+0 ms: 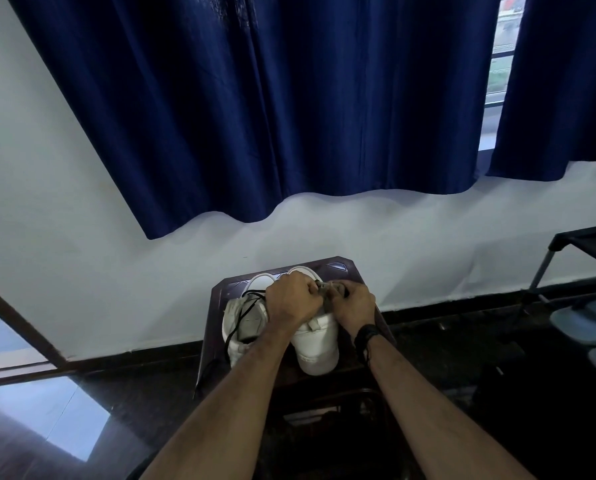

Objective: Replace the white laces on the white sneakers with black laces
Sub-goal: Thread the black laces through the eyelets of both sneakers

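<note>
Two white sneakers stand side by side on a small dark table point(341, 268), heels toward me. The left sneaker point(244, 323) has a black lace point(242, 315) lying loosely across its opening and trailing off the table's left side. Both my hands work over the top of the right sneaker point(317, 344). My left hand point(291, 299) is curled over its tongue area. My right hand point(353, 308) meets it from the right, and the fingers of both pinch a greyish-white lace point(327, 291) between them. A dark band circles my right wrist.
A white wall and dark blue curtains point(289, 116) rise behind the table. A dark metal shoe rack point(566, 258) with grey footwear stands at the right. The floor is dark and glossy, and a doorway frame point(22, 323) shows at the left.
</note>
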Demonstrator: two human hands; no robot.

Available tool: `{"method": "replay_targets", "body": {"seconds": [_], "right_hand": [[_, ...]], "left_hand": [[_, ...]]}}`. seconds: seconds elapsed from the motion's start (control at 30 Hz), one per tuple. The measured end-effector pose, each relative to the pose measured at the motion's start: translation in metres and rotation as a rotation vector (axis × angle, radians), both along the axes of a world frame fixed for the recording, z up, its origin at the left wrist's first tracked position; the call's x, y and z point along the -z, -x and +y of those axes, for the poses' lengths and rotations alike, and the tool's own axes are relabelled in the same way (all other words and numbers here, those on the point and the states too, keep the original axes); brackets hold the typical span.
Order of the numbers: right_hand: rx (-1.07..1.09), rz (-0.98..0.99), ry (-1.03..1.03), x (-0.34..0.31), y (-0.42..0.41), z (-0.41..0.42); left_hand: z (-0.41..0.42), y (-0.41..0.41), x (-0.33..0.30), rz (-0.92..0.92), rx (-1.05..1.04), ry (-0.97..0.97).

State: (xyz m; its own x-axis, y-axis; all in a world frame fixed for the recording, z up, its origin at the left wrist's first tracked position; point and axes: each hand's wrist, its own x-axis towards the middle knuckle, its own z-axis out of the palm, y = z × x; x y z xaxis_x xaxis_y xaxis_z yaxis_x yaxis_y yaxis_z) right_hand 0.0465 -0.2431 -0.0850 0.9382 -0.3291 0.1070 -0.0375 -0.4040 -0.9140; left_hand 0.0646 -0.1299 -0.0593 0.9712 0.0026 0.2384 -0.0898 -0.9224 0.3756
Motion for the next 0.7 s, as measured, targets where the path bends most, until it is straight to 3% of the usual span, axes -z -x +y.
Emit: {"method": "replay_targets", "body": {"seconds": [0.7], "right_hand": [[-0.007,-0.002,0.035,0.0051,-0.0048,0.0011]], "left_hand": [[-0.0014,-0.0032,0.0029,0.008,-0.008,-0.007]]}}
